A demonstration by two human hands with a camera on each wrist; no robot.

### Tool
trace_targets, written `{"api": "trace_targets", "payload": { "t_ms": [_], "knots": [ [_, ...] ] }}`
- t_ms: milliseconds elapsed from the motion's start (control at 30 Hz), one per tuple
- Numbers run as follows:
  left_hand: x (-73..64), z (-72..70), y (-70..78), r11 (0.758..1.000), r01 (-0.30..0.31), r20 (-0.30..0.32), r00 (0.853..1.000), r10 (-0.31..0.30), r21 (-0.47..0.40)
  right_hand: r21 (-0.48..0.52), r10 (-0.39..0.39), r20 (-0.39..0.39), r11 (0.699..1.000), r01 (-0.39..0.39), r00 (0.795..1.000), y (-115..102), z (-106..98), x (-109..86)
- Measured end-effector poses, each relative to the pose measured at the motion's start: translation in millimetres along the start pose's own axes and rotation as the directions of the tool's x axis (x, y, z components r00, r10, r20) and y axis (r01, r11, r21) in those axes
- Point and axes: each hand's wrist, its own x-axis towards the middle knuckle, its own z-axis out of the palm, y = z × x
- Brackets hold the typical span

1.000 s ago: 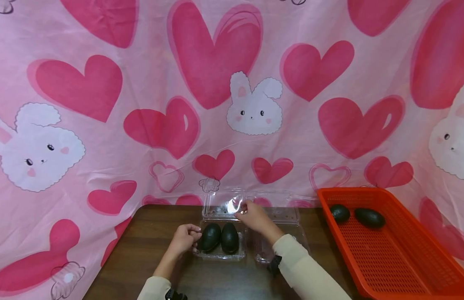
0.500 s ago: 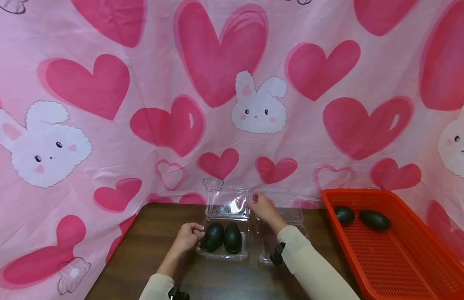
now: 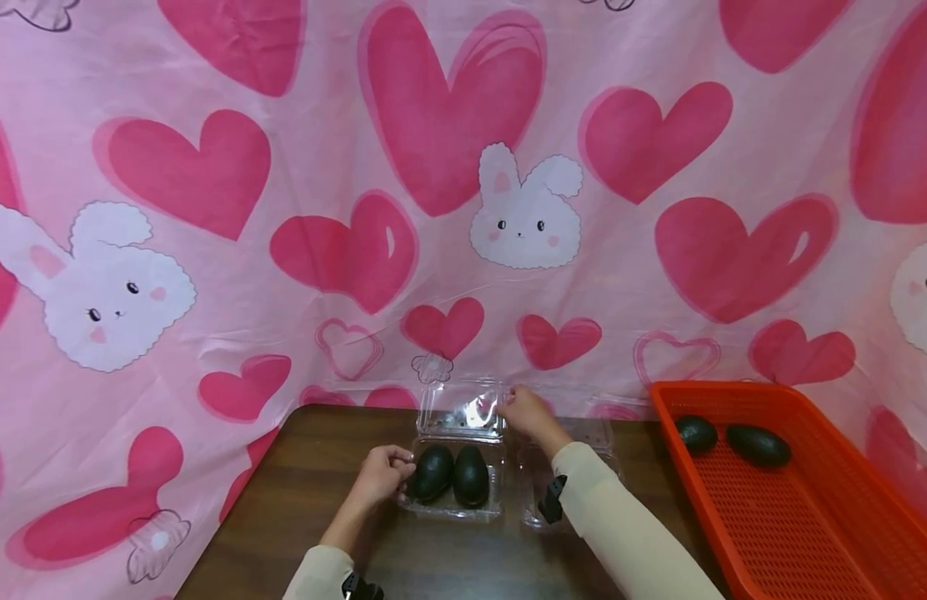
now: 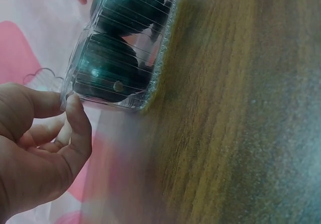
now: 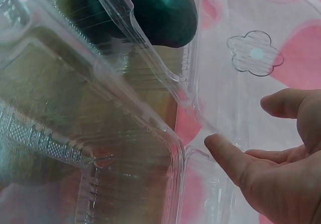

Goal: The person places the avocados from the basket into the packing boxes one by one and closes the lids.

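Here, avocado clamshell [image 3: 458,512], second clamshell [image 3: 533,492] alongside, orange basket [image 3: 789,521]

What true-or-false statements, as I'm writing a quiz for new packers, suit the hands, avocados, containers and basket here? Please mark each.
1. The left hand pinches the edge of the container holding two avocados. True.
2. That container's lid is closed. False: the lid stands open behind it.
3. Two more avocados lie in the orange basket. True.
4. The right hand holds an avocado. False: the right hand is empty, beside the raised lid.
5. A second container stands between the filled one and the basket. True.
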Motion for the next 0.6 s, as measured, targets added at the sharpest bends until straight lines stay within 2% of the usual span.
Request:
{"api": "trace_targets", "payload": {
  "t_ms": [167, 400, 600],
  "knots": [
    [0.4, 0.3, 1.2, 1.0, 0.003, -0.001, 1.0, -0.003, -0.002, 0.032, 0.01, 0.016, 0.999, -0.011, 1.0, -0.1, -0.3, 1.3],
    [3.1, -0.4, 0.9, 1.0, 0.0, -0.007, 1.0, 0.0, 0.004, 0.052, -0.045, -0.037, 0.998, 0.047, 0.998, -3.5, -4.4, 2.1],
    [3.9, -0.7, -0.6, 1.0, -0.007, -0.003, 1.0, 0.007, 0.002, 0.156, -0.046, -0.046, 0.986, 0.053, 0.998, -8.5, -8.1, -2.1]
  ]
}}
